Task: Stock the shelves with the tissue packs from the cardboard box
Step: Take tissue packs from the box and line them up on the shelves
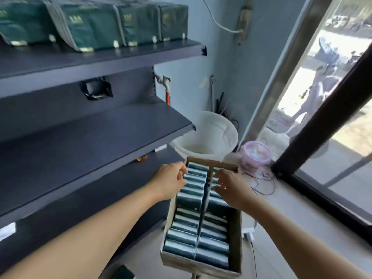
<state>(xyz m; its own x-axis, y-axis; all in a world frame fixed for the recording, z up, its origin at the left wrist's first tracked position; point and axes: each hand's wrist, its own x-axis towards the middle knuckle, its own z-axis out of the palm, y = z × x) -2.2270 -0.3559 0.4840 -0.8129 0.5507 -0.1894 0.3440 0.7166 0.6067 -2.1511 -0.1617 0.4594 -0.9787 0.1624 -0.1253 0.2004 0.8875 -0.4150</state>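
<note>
A cardboard box (235,234) stands on the floor, filled with two rows of blue tissue packs (189,200) set on edge. My left hand (171,178) reaches into the far left row, its fingers curled at the top of a pack there. Over the far right row hovers my right hand (227,184) with fingers spread and relaxed, just touching the packs. Green tissue packs (90,23) line the top shelf. The dark middle shelf (90,137) is bare.
A white bucket (221,133) stands behind the box by the wall, and a small purple basket (256,154) sits to its right. Loose wires lie on the floor near the glass door frame (322,117). A lower shelf runs under my left arm.
</note>
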